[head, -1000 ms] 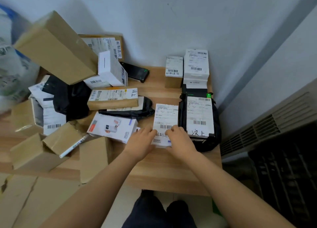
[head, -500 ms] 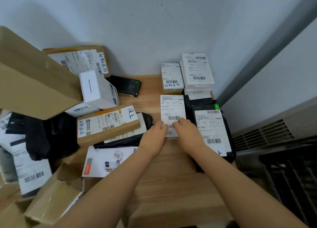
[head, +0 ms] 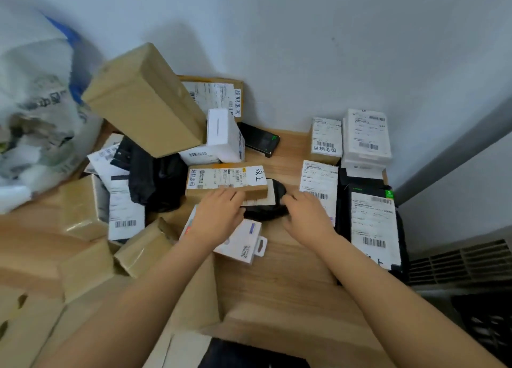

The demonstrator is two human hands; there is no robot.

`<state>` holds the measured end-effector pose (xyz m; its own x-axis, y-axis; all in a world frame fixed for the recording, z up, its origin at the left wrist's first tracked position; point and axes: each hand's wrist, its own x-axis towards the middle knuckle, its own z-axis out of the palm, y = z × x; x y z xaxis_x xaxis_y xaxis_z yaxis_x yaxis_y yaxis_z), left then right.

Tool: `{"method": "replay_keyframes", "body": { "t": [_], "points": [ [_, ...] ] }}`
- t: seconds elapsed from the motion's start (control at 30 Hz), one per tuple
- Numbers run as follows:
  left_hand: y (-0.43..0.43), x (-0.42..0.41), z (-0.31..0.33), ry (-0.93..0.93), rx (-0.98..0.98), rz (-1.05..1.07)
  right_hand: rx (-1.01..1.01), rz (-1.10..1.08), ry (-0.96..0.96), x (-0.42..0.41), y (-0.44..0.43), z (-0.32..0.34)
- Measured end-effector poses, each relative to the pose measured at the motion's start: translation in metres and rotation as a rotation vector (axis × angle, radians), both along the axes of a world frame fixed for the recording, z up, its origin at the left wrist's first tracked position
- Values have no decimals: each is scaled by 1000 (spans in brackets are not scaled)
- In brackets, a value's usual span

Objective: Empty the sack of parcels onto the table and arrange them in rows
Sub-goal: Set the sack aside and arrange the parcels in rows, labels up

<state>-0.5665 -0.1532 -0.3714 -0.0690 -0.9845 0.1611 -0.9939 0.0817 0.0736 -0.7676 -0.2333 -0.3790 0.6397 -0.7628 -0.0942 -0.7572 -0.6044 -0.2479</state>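
Note:
A wooden table (head: 279,273) carries a jumbled heap of parcels on its left and a neat group on its right. In that group are a small labelled box (head: 325,140), a stack of white boxes (head: 365,138), a flat white-labelled parcel (head: 318,182) and a black bag with a big label (head: 372,226). My left hand (head: 219,215) rests against the front of a flat brown labelled box (head: 227,178) lying on a black poly bag (head: 267,211). My right hand (head: 307,215) touches that bag's right end. Neither hand clearly grips anything. The white sack (head: 36,118) slumps at far left.
A large brown box (head: 146,102) leans on top of the heap. A white retail pack (head: 246,243) lies under my left wrist, and several brown boxes crowd the near left. A black device (head: 259,142) sits by the wall. A vent grille (head: 457,262) borders the table's right edge.
Both hands pushed the flat white-labelled parcel back into line beside the black labelled bag, let it go, and shifted left onto the black poly bag and brown box.

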Motion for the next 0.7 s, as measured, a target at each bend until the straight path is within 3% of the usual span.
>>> {"method": "replay_keyframes", "body": {
  "t": [0.27, 0.4, 0.53, 0.6, 0.7],
  "points": [
    [15, 71, -1, -1, 156, 352, 83, -134, -58, 58, -9, -9],
    [-5, 95, -9, 215, 287, 467, 214, -378, -96, 85, -19, -18],
    [-16, 104, -18, 400, 379, 514, 244, -504, -18, 98, -25, -28],
    [-16, 103, -21, 492, 359, 532, 257, -581, -120, 99, -25, -32],
    [-12, 93, -22, 593, 277, 567, 351, -716, -418, 91, -22, -29]
  ]
}}
